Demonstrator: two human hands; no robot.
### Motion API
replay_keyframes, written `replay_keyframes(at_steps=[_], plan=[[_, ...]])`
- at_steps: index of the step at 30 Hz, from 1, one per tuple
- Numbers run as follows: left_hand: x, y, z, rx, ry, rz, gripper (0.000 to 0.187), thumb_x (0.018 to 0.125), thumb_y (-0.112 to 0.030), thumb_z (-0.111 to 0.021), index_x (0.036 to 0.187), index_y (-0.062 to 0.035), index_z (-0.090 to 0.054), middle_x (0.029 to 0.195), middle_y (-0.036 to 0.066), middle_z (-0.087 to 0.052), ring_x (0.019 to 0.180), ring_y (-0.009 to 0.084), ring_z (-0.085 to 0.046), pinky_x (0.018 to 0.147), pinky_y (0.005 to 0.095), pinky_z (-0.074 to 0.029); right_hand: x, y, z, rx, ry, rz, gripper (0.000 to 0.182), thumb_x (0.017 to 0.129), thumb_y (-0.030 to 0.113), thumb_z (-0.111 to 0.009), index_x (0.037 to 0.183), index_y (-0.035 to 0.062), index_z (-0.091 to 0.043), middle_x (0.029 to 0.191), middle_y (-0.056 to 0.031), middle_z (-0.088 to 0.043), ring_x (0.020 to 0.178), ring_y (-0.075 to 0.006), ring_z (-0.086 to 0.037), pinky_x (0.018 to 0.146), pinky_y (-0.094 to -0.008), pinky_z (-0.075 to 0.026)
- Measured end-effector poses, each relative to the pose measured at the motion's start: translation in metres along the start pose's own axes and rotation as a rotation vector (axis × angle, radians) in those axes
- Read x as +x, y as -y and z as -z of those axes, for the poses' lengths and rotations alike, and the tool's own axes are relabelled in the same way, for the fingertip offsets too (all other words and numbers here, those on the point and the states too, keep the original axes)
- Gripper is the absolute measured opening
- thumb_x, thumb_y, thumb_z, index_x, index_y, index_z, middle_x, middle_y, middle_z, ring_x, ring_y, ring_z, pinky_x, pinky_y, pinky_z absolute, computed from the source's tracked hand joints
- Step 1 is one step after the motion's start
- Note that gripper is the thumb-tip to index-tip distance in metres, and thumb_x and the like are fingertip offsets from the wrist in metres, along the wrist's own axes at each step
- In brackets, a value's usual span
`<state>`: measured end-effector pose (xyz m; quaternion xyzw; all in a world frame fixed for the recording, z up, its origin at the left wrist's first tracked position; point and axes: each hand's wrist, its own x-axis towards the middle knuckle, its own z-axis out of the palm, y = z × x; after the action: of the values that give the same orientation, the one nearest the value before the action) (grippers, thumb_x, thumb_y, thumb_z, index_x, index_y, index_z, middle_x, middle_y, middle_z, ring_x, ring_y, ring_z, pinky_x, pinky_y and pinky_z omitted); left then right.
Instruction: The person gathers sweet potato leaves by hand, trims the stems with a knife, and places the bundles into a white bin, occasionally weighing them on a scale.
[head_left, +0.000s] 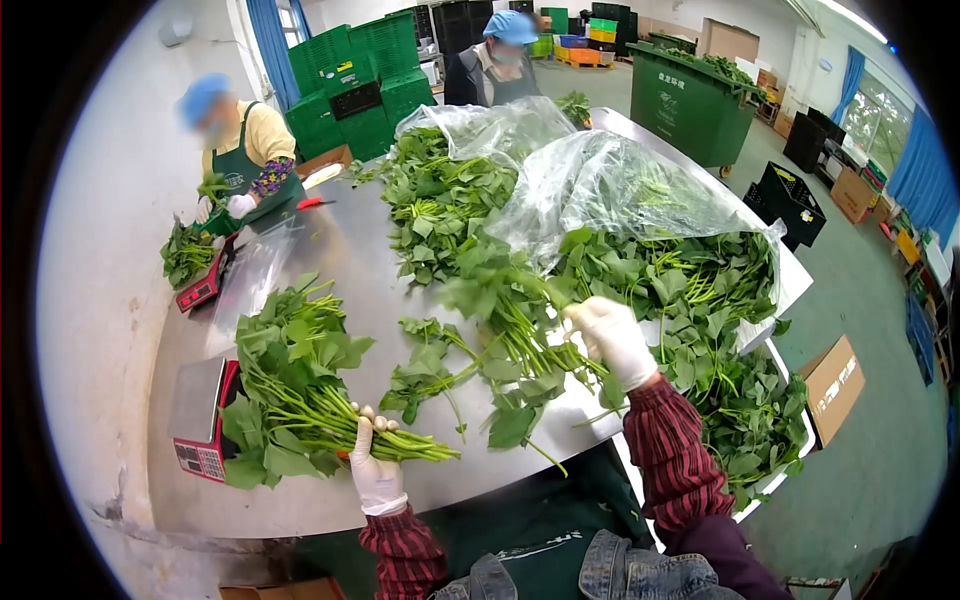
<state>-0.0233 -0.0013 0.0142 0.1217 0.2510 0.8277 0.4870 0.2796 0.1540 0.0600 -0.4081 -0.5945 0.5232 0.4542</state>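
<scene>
Your left hand [378, 480] grips one bundle of greens [310, 395] around its stems, leaves fanning up and left of the hand over the bench [340, 245]; your right hand [612, 340] is closed on loose sprigs [518, 330]. The bundle looks light, its stems springy, its leaves soft and easily bruised, possibly slippery if damp; the gathered stems offer the best hold. Count two scales, one [200, 400] just beyond the bundle from your left hand, another [203, 283] farther ahead, and two co-workers [245, 150] [500, 75] beyond your hands.
</scene>
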Motion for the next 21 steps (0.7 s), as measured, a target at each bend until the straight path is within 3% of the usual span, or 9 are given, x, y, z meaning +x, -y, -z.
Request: replay_keyframes(at_steps=[2,5,7,9,11,13,14,19,21], plan=[[-0.001,0.006,-0.005,-0.010,-0.073,0.011,0.026,0.087,-0.003,-0.057,0.112,-0.0069,-0.049,0.087,0.003,-0.055,0.076,0.0136,-0.051,0.075,0.0314,-0.045,-0.004,-0.004,0.011,0.271,-0.093,0.068,0.022,0.088,0.023,-0.060,0.073,0.0075,-0.057,0.057,0.0036,-0.054,0.044,-0.0004,-0.041,0.041,-0.0172,-0.031],[0.002,0.015,-0.006,0.010,0.009,0.005,0.026,0.088,-0.002,-0.055,0.112,-0.0070,-0.048,0.092,0.004,-0.056,0.077,0.0138,-0.053,0.075,0.0319,-0.047,-0.017,-0.011,-0.013,0.049,-0.179,-0.160,0.024,0.089,0.023,-0.060,0.071,0.0073,-0.055,0.057,0.0038,-0.054,0.043,-0.0011,-0.040,0.041,-0.0174,-0.031],[-0.003,0.022,-0.009,0.105,-0.035,0.042,0.026,0.088,-0.002,-0.055,0.112,-0.0071,-0.048,0.092,0.005,-0.057,0.076,0.0140,-0.053,0.074,0.0320,-0.047,-0.036,0.000,-0.029,0.110,-0.195,0.011,0.027,0.087,0.024,-0.062,0.070,0.0052,-0.055,0.056,0.0028,-0.053,0.043,-0.0025,-0.041,0.040,-0.0195,-0.032],[-0.005,0.030,-0.009,0.116,-0.023,0.076,0.026,0.086,-0.002,-0.057,0.111,-0.0074,-0.052,0.093,0.004,-0.058,0.077,0.0137,-0.055,0.074,0.0311,-0.048,-0.049,0.005,-0.048,-0.030,-0.176,-0.049,0.027,0.086,0.024,-0.064,0.069,0.0042,-0.056,0.053,0.0014,-0.051,0.044,-0.0028,-0.043,0.040,-0.0210,-0.034],[-0.010,0.036,-0.020,0.153,-0.014,0.087,0.027,0.086,-0.001,-0.058,0.111,-0.0068,-0.051,0.093,0.005,-0.058,0.077,0.0144,-0.056,0.073,0.0318,-0.049,-0.059,-0.016,-0.064,-0.195,-0.152,0.063,0.022,0.084,0.017,-0.066,0.072,0.0026,-0.056,0.053,-0.0058,-0.048,0.044,-0.0097,-0.044,0.043,-0.0263,-0.036],[-0.014,0.042,-0.024,0.170,-0.004,0.144,0.028,0.084,0.001,-0.058,0.110,-0.0055,-0.051,0.092,0.007,-0.059,0.077,0.0164,-0.056,0.074,0.0325,-0.049,-0.070,-0.020,-0.074,-0.461,-0.114,0.429,0.018,0.084,0.015,-0.065,0.074,0.0026,-0.056,0.058,-0.0102,-0.049,0.048,-0.0199,-0.047,0.047,-0.0295,-0.038],[-0.015,0.045,-0.026,0.199,0.008,0.158,0.028,0.084,0.002,-0.059,0.111,-0.0052,-0.051,0.092,0.007,-0.060,0.078,0.0169,-0.057,0.074,0.0327,-0.049,-0.078,-0.019,-0.081,-0.424,-0.060,0.389,0.015,0.083,0.012,-0.064,0.076,0.0029,-0.055,0.063,-0.0137,-0.049,0.054,-0.0278,-0.049,0.050,-0.0328,-0.040],[-0.017,0.057,-0.026,0.293,0.046,0.122,0.028,0.082,0.000,-0.062,0.109,-0.0031,-0.053,0.093,0.007,-0.060,0.081,0.0186,-0.058,0.074,0.0335,-0.049,-0.098,-0.030,-0.102,-0.705,0.122,0.693,0.012,0.073,0.006,-0.060,0.073,0.0061,-0.048,0.062,-0.0103,-0.047,0.058,-0.0291,-0.053,0.052,-0.0381,-0.042],[-0.020,0.054,-0.031,0.277,0.046,0.164,0.026,0.081,-0.001,-0.063,0.106,-0.0022,-0.055,0.092,0.007,-0.060,0.080,0.0190,-0.058,0.074,0.0334,-0.050,-0.101,-0.029,-0.102,-0.810,0.168,0.714,0.009,0.076,0.008,-0.059,0.081,0.0056,-0.053,0.062,-0.0081,-0.047,0.056,-0.0263,-0.052,0.051,-0.0369,-0.042]])
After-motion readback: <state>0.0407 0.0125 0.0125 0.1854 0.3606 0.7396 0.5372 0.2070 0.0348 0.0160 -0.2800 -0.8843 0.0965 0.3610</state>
